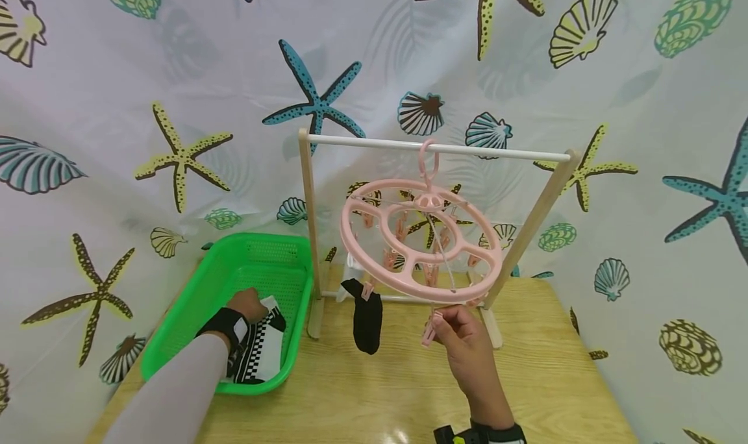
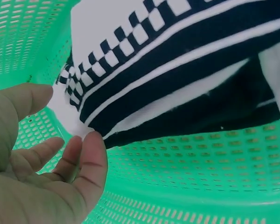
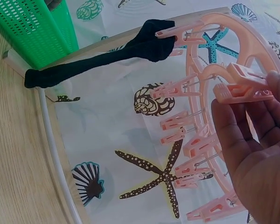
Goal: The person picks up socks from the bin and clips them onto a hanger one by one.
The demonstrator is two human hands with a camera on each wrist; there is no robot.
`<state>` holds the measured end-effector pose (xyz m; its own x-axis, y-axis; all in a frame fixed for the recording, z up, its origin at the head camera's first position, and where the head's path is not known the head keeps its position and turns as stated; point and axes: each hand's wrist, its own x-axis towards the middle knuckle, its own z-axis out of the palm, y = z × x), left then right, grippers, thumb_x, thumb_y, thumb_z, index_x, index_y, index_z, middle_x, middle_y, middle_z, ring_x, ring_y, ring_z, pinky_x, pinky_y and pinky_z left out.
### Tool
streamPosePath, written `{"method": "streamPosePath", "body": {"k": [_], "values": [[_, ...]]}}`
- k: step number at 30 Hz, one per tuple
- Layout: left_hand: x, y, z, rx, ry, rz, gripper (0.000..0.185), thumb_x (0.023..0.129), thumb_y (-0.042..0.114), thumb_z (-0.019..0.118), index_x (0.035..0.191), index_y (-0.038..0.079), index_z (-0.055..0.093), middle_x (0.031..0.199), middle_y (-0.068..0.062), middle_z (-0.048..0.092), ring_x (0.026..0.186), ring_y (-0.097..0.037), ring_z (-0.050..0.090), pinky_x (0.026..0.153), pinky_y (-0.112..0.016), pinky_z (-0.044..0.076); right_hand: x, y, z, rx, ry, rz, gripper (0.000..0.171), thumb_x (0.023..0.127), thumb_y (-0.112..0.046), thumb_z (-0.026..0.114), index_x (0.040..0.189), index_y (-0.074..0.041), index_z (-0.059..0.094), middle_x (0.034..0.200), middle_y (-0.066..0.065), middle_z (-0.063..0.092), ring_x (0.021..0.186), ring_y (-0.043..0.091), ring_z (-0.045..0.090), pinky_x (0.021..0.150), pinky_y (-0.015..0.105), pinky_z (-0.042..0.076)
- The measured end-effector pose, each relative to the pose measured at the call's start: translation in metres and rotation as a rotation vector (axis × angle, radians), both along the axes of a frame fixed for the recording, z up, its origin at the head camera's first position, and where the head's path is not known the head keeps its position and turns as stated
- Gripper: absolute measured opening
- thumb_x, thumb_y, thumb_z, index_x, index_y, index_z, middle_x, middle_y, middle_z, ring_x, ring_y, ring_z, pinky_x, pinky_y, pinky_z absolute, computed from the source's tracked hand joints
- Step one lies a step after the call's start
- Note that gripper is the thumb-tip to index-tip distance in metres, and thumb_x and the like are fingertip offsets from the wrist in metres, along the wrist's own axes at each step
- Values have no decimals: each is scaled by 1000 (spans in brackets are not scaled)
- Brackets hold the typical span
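In the green basket, my left hand is at a black-and-white sock with stripes and checks. The left wrist view shows the thumb spread away from the fingers, and a fingertip meets the sock's edge. My right hand pinches a pink clothespin between thumb and fingers, below the front rim of the round pink hanger. Its jaws hold no cloth. A black sock hangs from another clothespin at the hanger's left front.
The hanger's hook sits over the white rod of a wooden stand. More pink clothespins dangle around the rings. A white item hangs behind the black sock. A patterned curtain backs the wooden table.
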<state>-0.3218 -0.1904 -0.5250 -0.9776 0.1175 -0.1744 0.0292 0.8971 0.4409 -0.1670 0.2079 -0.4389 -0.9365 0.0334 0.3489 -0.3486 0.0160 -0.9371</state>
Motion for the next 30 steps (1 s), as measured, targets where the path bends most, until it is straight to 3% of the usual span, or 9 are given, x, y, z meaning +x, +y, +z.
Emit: {"method": "streamPosePath", "body": {"k": [2,5,11,14,17,21,23,30], "values": [[0,0,-1,-17,7,-1,15,85,6,57,78,-6,55,72,-15,55,65,-27,52,59,-35,43,0,0,0,-5,7,6,14,101,0,54,99,14,54,83,7,64,71,15,65,70,31,57],[2,1,1,-61,14,1,25,87,7,56,63,6,47,63,-8,49,61,-24,51,58,-36,44,0,-1,-1,-6,17,10,14,101,0,54,99,14,54,82,10,63,70,16,65,69,31,57],[2,7,10,-108,24,40,21,88,8,57,70,-1,58,75,-19,62,78,-38,62,75,-51,52,-1,-1,-2,8,4,-13,14,100,-1,56,98,13,55,82,12,64,70,17,66,70,32,58],[0,7,14,-49,16,59,27,88,7,57,61,5,53,65,-12,56,64,-28,57,62,-40,50,-1,0,-2,11,-9,-20,15,100,-2,56,98,13,56,83,12,64,70,16,66,71,32,58],[-3,7,16,19,37,63,37,87,5,57,54,14,42,54,-1,40,50,-17,40,50,-30,37,-1,0,-2,17,-11,-20,16,100,-4,56,98,12,55,85,13,63,72,17,66,71,33,58],[-3,6,17,101,116,21,40,82,-2,55,54,18,34,53,5,26,49,-11,23,48,-26,25,-1,-1,0,19,-12,-24,17,101,-5,57,98,12,55,86,14,63,72,17,66,71,32,58],[-3,5,15,119,136,2,38,80,-5,55,57,17,35,54,5,27,50,-12,25,49,-26,25,-1,-2,0,10,-18,-27,17,100,-4,57,98,13,56,86,13,63,72,16,66,71,31,58],[1,4,8,51,173,-33,38,82,-10,57,58,13,39,55,0,38,51,-16,38,50,-28,33,0,-3,-3,3,-13,-18,14,100,-1,55,98,13,55,87,13,63,72,15,66,70,32,58]]}}
